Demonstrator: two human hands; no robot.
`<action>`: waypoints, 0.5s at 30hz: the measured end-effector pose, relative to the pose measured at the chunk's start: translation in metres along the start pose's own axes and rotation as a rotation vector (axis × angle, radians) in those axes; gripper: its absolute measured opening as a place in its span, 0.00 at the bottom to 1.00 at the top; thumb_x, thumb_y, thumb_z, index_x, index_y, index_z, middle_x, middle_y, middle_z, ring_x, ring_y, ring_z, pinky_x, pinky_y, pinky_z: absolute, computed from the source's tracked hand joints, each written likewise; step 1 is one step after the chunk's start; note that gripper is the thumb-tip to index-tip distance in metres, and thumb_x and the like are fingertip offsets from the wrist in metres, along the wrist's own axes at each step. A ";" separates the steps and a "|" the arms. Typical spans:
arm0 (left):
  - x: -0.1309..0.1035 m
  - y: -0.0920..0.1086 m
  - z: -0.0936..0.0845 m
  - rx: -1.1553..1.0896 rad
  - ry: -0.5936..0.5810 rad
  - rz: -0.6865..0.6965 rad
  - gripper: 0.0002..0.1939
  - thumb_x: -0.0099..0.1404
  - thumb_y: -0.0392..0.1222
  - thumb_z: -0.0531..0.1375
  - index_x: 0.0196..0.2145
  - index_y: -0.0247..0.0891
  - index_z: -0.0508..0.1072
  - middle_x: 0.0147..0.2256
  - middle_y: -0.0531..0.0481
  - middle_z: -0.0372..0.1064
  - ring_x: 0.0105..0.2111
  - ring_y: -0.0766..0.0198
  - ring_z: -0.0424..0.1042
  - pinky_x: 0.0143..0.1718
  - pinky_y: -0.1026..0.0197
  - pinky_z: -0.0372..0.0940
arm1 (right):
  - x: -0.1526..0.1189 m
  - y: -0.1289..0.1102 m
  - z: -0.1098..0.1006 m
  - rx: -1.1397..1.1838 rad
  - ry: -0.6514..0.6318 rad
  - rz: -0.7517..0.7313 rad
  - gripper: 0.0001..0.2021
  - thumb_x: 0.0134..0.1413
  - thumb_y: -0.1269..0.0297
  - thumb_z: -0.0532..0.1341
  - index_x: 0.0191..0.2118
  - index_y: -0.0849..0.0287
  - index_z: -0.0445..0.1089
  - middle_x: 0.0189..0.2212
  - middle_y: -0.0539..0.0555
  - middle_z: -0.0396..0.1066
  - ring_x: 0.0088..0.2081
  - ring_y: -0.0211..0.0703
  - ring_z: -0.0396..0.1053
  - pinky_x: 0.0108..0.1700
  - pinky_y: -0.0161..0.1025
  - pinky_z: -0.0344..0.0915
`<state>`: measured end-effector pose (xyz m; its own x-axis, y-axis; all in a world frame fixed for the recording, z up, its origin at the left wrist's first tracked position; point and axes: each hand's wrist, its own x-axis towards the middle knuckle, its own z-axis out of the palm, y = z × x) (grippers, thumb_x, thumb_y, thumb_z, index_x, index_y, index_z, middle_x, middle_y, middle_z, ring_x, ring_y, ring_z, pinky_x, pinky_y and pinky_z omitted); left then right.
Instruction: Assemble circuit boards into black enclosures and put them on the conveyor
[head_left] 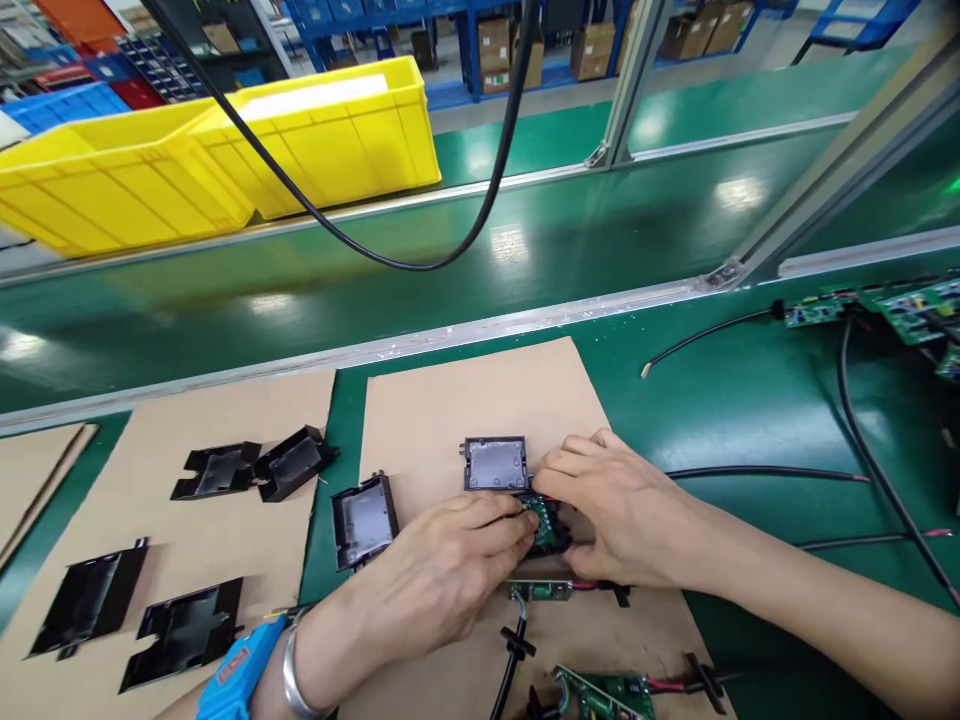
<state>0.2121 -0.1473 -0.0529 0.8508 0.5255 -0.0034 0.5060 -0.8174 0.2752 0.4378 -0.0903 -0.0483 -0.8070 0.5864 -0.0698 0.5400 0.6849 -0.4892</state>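
Observation:
A green circuit board (541, 520) sits in a black plastic case half under my hands on the cardboard. My left hand (457, 560) has its fingers closed together and pressed on the board's left part. From the other side, my right hand (600, 500) grips the case, fingers at the far edge and thumb at the near one. Just beyond lies a black case half (495, 464), hollow side up. Another black case half (364, 520) rests left of my left hand. Below my hands is a narrow circuit board (540, 590) with cables; a larger board (607, 695) lies nearer me.
Several black case halves (187, 625) lie on the left cardboard sheet (277, 415). Wired circuit boards (915, 310) and black cables (765, 472) are at right. A black cable (420, 266) hangs overhead in front. Yellow bins (337, 140) stand beyond the metal rail (450, 335).

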 end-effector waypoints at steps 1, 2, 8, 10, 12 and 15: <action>0.000 0.000 0.000 -0.001 0.006 0.002 0.19 0.67 0.31 0.53 0.55 0.29 0.67 0.56 0.46 0.67 0.58 0.59 0.61 0.65 0.58 0.50 | 0.001 0.000 0.000 0.006 -0.003 0.006 0.14 0.40 0.68 0.68 0.35 0.57 0.64 0.37 0.49 0.68 0.41 0.47 0.62 0.42 0.43 0.54; 0.000 0.000 0.000 -0.004 0.013 -0.001 0.19 0.66 0.32 0.54 0.54 0.29 0.67 0.56 0.46 0.67 0.57 0.58 0.61 0.65 0.58 0.50 | 0.000 0.000 -0.001 0.016 -0.004 0.011 0.14 0.40 0.68 0.68 0.35 0.57 0.65 0.37 0.49 0.68 0.41 0.47 0.62 0.43 0.43 0.54; -0.002 0.008 0.008 0.019 0.082 -0.067 0.19 0.66 0.33 0.53 0.55 0.30 0.67 0.56 0.45 0.66 0.56 0.55 0.62 0.60 0.54 0.58 | -0.020 0.013 -0.014 0.149 -0.028 0.097 0.20 0.52 0.64 0.65 0.51 0.58 0.63 0.45 0.54 0.68 0.47 0.48 0.63 0.48 0.42 0.58; -0.003 0.011 0.010 0.066 0.091 -0.061 0.18 0.68 0.32 0.51 0.54 0.29 0.67 0.57 0.44 0.65 0.54 0.55 0.63 0.58 0.53 0.61 | -0.024 0.015 -0.019 0.147 -0.062 0.165 0.10 0.60 0.64 0.58 0.47 0.58 0.66 0.41 0.54 0.70 0.43 0.47 0.65 0.44 0.41 0.60; -0.002 0.013 0.010 0.099 0.079 -0.065 0.17 0.69 0.31 0.48 0.53 0.28 0.67 0.55 0.42 0.66 0.51 0.55 0.66 0.54 0.53 0.64 | -0.024 0.013 -0.018 0.142 -0.096 0.170 0.07 0.63 0.69 0.52 0.40 0.57 0.67 0.34 0.52 0.70 0.37 0.44 0.66 0.40 0.40 0.59; 0.001 0.017 0.007 0.093 0.043 -0.097 0.16 0.70 0.30 0.47 0.49 0.30 0.70 0.51 0.41 0.68 0.48 0.54 0.67 0.50 0.52 0.66 | -0.018 0.004 -0.010 0.109 -0.032 0.042 0.10 0.60 0.76 0.49 0.33 0.59 0.64 0.30 0.52 0.67 0.33 0.42 0.62 0.35 0.39 0.57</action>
<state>0.2225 -0.1622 -0.0550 0.7912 0.6114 0.0161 0.5985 -0.7795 0.1850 0.4563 -0.0941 -0.0404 -0.7924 0.5982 -0.1193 0.5458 0.6079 -0.5767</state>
